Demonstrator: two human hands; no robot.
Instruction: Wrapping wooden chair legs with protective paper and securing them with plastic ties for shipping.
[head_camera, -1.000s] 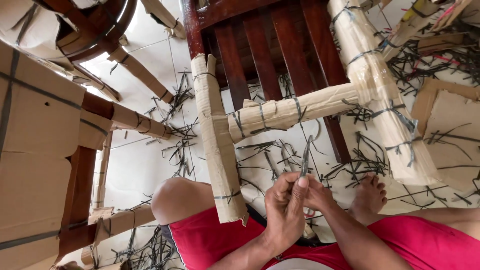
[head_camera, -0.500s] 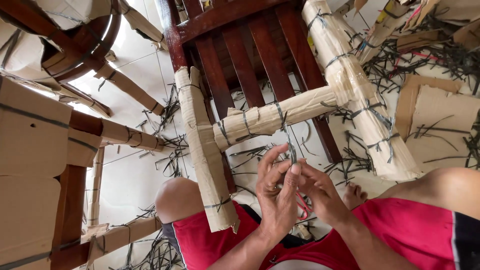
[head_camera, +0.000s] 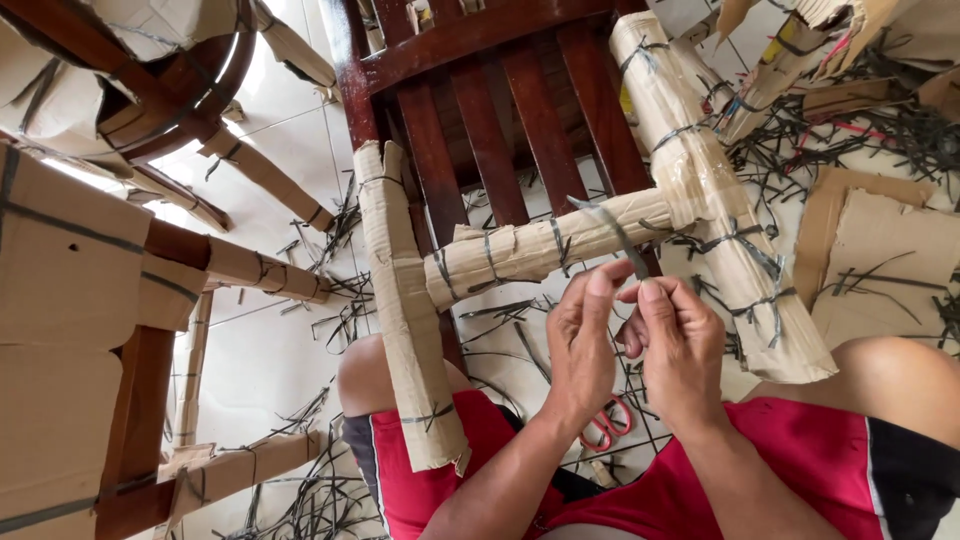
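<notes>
Thin dark plastic strap (head_camera: 612, 232), flat and faintly shiny, pinched between the fingers (head_camera: 600, 290). Just beyond the fingers, a chair rail (head_camera: 545, 245) wrapped in matt, creased brown cardboard. Past it, chair slats (head_camera: 480, 140) of glossy, dark-stained wood. Beneath the fingers, smooth pale floor tiles (head_camera: 265, 345) and plastic-handled red scissors (head_camera: 607, 424).

I saw both hands, left hand (head_camera: 583, 345) and right hand (head_camera: 680, 345), pinch a dark strap (head_camera: 618, 238) before the cardboard-wrapped chair rail (head_camera: 540, 245).

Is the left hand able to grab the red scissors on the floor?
Probably yes: the scissors lie just below the left hand with nothing over them, but its fingers now pinch a dark strip.
</notes>
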